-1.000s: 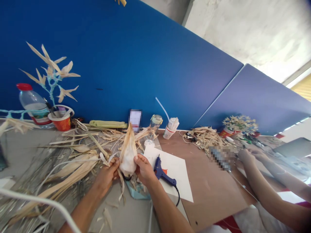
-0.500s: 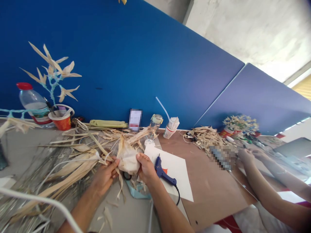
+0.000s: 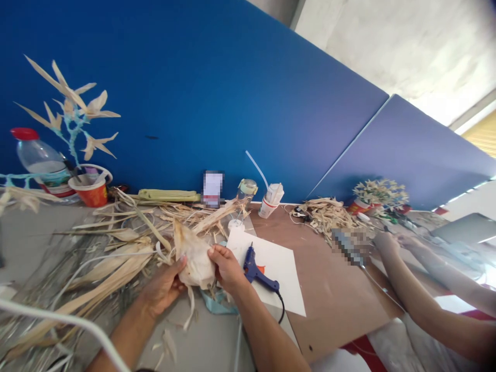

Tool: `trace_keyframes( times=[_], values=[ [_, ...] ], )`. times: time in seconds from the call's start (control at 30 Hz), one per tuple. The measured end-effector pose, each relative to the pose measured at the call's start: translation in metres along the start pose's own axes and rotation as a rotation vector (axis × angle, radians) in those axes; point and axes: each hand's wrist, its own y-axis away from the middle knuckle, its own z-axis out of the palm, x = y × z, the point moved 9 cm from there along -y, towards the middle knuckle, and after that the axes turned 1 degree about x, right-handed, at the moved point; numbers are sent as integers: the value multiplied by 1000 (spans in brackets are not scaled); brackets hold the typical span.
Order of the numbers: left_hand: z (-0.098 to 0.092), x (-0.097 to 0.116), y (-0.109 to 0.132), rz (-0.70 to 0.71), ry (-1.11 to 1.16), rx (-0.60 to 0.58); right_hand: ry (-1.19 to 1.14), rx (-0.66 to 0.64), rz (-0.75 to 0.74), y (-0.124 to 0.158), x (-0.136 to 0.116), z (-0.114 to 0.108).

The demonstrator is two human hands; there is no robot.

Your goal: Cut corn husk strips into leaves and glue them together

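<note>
My left hand [image 3: 163, 288] and my right hand [image 3: 227, 267] both grip a pale dried corn husk [image 3: 191, 253], one on each side, low over the grey table. The husk leans to the left, its pointed tip up. Fingers of both hands are closed on its edges. A thin strip of husk hangs down under it. A blue glue gun [image 3: 258, 273] lies on a white sheet of paper [image 3: 281, 281] just right of my right hand.
Loose husks [image 3: 112, 263] pile on the left. At the back stand a red-capped bottle [image 3: 41, 163], a red cup [image 3: 92, 190] with a husk-flower branch [image 3: 73, 111], and a blue partition [image 3: 217, 93]. Another person's hands [image 3: 391, 243] work at the right over a brown board [image 3: 341, 299].
The husk has been tipped from upright down and to the left between my hands. Both hands have shifted slightly left with it.
</note>
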Motion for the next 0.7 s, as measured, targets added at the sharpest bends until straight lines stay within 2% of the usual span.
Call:
trace_keyframes(
  times=[0.07, 0.13, 0.23, 0.3, 0.4, 0.5, 0.6, 0.7],
  values=[
    [0, 3, 1, 6, -26, 19, 84, 1, -57, -1, -4, -2],
    [-2, 16, 1, 70, 25, 50, 237, 49, -161, -2, -16, -9],
    [-8, 38, 1, 212, 162, 85, 627, 149, -324, 0, -39, -17],
    [-11, 47, -1, 260, 209, 77, 944, 162, -390, 3, -48, -12],
    [-12, 51, -3, 282, 244, 37, 1372, 90, -382, 8, -43, 3],
    [-15, 51, -5, 289, 280, 44, 1687, 37, -316, 14, -32, 14],
    [-16, 53, -5, 297, 308, 49, 1845, 33, -288, 19, -28, 21],
    [-15, 55, -5, 308, 323, 50, 1866, 2, -293, 23, -27, 26]
  ],
)
